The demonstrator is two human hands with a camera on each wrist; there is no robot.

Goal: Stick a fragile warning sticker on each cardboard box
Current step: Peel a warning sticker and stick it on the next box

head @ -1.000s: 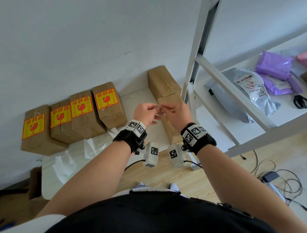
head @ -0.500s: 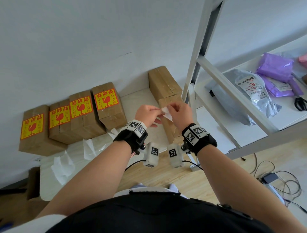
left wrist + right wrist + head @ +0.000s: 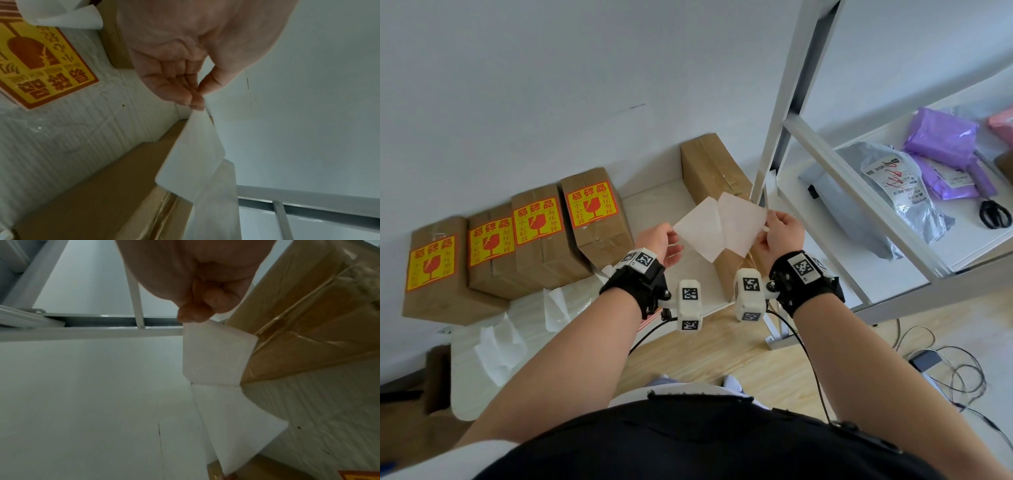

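Over the white table [image 3: 654,205] my two hands hold a sticker half peeled from its backing. My left hand [image 3: 671,236] [image 3: 198,97] pinches a corner of the white backing sheet [image 3: 697,234] [image 3: 191,164]. My right hand [image 3: 768,222] [image 3: 191,318] pinches a corner of the pinkish sticker [image 3: 741,222] [image 3: 216,356], seen from its back. The two sheets still join along their lower edge. Several boxes at the left carry yellow-and-red fragile stickers [image 3: 592,205]. Two plain cardboard boxes stand at the right: one by the wall [image 3: 712,168], one [image 3: 726,270] behind the sheets.
Crumpled backing sheets [image 3: 493,342] lie on the table's left front. A stack of unused stickers [image 3: 41,65] lies under my left wrist. A white metal shelf frame [image 3: 784,137] stands just right of my hands, holding parcel bags [image 3: 941,137] and scissors [image 3: 995,214]. Cables [image 3: 945,370] lie on the floor.
My hands have drawn apart, the left one leftward and the right one rightward. The small pinched piece has opened into two spread sheets as the sticker peels off its backing.
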